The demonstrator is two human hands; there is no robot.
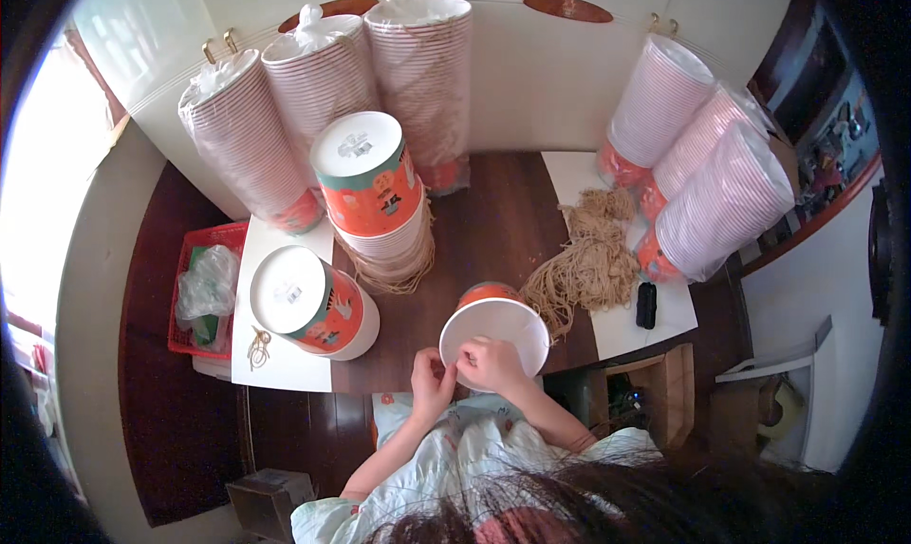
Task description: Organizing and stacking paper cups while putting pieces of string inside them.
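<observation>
A white paper bucket point(493, 330) with an orange printed side sits open side down on my lap, white bottom facing up. My left hand point(432, 378) and my right hand point(492, 364) meet at its near rim, fingers pinched together on something thin that is too small to make out. A loose heap of tan string handles point(586, 264) lies just right of the bucket on the dark wooden table point(484, 221).
Two stacks of orange buckets point(365, 178) point(308, 302) stand at left on the table. Tall bagged stacks of white cups point(418, 79) lean at the back and cups point(707, 178) at right. A red basket point(204, 292) sits far left, a cardboard box point(645, 392) at right.
</observation>
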